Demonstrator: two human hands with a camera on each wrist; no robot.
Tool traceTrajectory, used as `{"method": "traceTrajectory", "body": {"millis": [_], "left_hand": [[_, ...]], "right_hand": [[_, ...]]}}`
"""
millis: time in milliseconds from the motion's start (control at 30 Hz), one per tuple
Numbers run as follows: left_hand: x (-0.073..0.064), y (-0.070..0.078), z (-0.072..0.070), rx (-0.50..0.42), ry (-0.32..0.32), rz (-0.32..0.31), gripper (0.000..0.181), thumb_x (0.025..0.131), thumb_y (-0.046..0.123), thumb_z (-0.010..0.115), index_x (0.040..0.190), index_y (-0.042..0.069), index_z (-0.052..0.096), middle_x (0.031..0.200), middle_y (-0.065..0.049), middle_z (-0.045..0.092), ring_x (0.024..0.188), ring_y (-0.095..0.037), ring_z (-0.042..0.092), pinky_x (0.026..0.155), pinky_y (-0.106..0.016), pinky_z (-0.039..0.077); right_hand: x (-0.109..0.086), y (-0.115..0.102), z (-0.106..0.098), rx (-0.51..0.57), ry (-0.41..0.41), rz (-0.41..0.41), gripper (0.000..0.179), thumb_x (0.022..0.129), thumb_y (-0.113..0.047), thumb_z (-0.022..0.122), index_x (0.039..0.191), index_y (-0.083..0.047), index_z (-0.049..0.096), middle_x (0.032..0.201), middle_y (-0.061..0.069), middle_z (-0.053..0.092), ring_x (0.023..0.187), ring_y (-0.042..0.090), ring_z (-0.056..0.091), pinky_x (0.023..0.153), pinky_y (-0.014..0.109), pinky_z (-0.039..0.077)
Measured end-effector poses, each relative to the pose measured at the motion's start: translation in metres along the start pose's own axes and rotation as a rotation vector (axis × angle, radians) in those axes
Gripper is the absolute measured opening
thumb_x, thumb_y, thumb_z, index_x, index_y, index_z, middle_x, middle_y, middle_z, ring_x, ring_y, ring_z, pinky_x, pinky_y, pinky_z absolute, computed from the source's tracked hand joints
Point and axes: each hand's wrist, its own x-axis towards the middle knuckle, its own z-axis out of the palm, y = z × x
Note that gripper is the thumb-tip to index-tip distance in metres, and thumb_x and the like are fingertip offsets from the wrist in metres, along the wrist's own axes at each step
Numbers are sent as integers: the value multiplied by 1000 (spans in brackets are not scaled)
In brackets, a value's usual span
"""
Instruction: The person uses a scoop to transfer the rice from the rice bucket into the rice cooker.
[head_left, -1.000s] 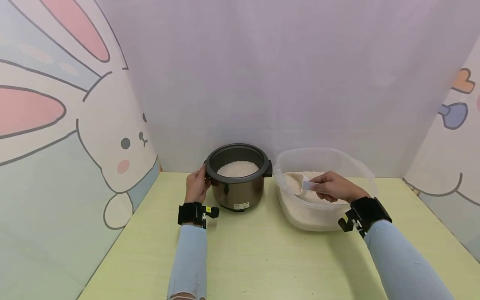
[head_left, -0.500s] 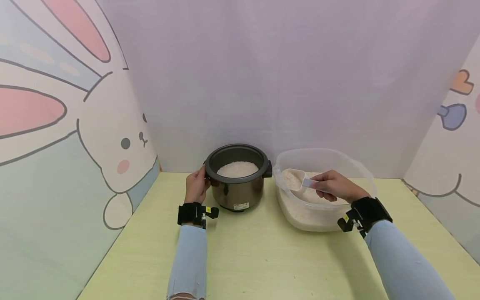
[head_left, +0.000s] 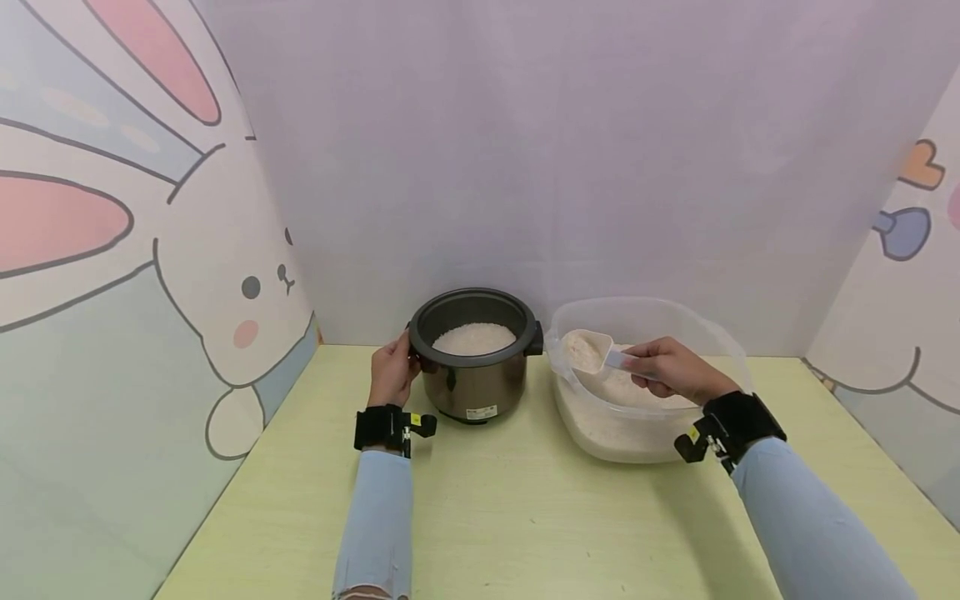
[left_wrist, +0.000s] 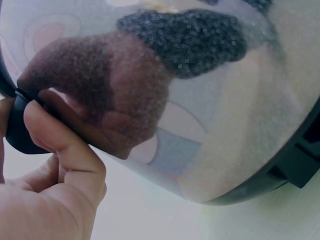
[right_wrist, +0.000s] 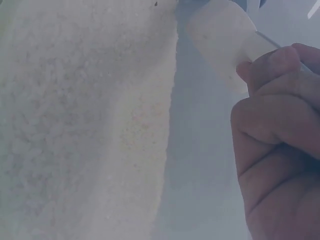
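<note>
My left hand (head_left: 392,372) grips the black side handle (left_wrist: 22,125) of a rice cooker (head_left: 474,387), whose shiny brown side mirrors the hand in the left wrist view. White rice (head_left: 476,339) lies inside the lidless cooker. In my right hand (head_left: 671,371) is the handle of a white measuring scoop (head_left: 587,351), pinched between thumb and fingers. Rice fills the scoop's bowl, which is above the rice in a clear plastic tub (head_left: 648,308), near its left wall. The right wrist view shows the scoop (right_wrist: 217,40) from beneath, over the rice (right_wrist: 60,120).
Cooker and tub stand side by side at the back of a pale green table (head_left: 495,517), close to a plain backdrop (head_left: 525,150). Printed cartoon panels (head_left: 217,250) rise on the left and right. A second black handle (head_left: 535,340) juts from the cooker's right side toward the tub.
The scoop has come up out of the rice in the tub, with its bowl now level and full, and has shifted slightly left. The left hand and cooker stay where they were.
</note>
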Motion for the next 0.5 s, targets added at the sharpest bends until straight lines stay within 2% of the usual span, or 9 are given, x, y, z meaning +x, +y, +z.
{"method": "traceTrajectory", "body": {"millis": [300, 500], "left_hand": [[2, -2, 0, -27, 12, -5, 32, 102, 30, 67, 79, 7, 70, 76, -2, 55, 61, -10, 53, 57, -21, 47], [1, -2, 1, -12, 5, 1, 32, 103, 30, 65, 85, 4, 69, 78, -4, 56, 61, -11, 54, 59, -22, 48]], "right_hand": [[-1, -4, 0, 103, 46, -13, 41, 110, -15, 49, 132, 19, 47, 80, 7, 49, 55, 15, 26, 57, 41, 22], [-5, -3, -2, 153, 81, -21, 52, 110, -18, 50, 146, 17, 37, 88, 9, 51, 58, 17, 25, 60, 42, 23]]}}
